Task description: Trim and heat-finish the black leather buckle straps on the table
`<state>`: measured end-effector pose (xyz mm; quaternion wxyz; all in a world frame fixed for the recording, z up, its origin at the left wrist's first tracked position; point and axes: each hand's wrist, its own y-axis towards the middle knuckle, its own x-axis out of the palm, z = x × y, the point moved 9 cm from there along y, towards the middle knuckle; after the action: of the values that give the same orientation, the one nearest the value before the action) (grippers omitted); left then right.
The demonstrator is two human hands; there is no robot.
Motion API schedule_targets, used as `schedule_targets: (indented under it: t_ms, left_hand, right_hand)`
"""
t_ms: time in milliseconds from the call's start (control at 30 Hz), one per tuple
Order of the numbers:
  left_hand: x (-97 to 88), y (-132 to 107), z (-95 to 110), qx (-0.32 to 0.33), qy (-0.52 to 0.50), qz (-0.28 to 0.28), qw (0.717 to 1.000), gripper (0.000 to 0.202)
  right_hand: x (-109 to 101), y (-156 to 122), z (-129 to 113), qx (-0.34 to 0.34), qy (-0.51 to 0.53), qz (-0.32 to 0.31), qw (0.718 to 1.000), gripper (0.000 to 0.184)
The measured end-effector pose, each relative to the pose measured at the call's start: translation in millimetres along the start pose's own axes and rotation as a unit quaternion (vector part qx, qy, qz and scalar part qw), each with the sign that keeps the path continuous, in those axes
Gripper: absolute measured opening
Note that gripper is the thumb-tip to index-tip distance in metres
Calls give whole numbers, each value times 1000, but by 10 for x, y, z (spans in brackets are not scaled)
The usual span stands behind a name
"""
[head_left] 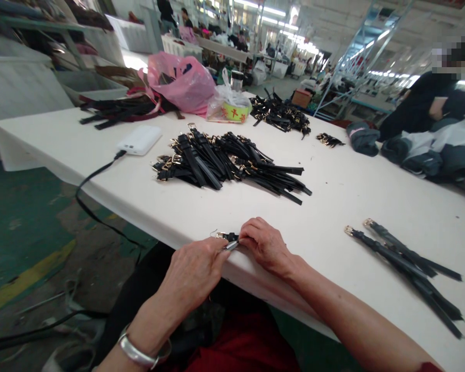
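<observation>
At the table's near edge my left hand (196,266) is closed around a small metal tool with pointed blades (231,245), which looks like thread snips; its handle is hidden in the palm. The blades touch or lie right beside a black buckled strap (230,236). My right hand (261,243) pinches this strap beyond its gold buckle (220,235) and covers most of its length. A thin loose thread curls up near the buckle. Ahead of both hands lies a heap of similar black straps (205,160) with gold buckles.
Several more straps (403,258) lie at the right. A white power bank (141,139) with a black cable is at the left. Farther back are a pink plastic bag (182,85), a clear bag (232,106), another strap pile (279,113) and dark cloth. A person (418,103) stands at the far right.
</observation>
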<state>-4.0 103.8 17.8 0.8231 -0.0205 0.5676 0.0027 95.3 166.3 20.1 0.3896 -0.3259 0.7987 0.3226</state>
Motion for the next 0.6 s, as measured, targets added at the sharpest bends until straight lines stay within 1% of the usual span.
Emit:
schedule_targets:
  t_ms: [167, 367, 467, 533, 600]
  left_hand:
    - [-11, 13, -43, -13, -8, -1, 1000, 24]
    - [-27, -7, 39, -18, 42, 2, 999, 23]
    - [-18, -12, 80, -10, 52, 5, 999, 26]
    - [-14, -10, 73, -4, 40, 8, 999, 28]
    - [-16, -6, 16, -5, 6, 7, 1000, 28]
  right_hand:
    - [-5, 0, 2, 8, 0, 3, 1000, 11]
    - [-28, -11, -25, -4, -8, 25, 1000, 11]
    - [-53, -6, -35, -5, 13, 45, 999, 13]
    - [-76, -2, -66, -11, 33, 48, 998, 14]
    - [-122, -7, -127, -21, 63, 43, 997, 15]
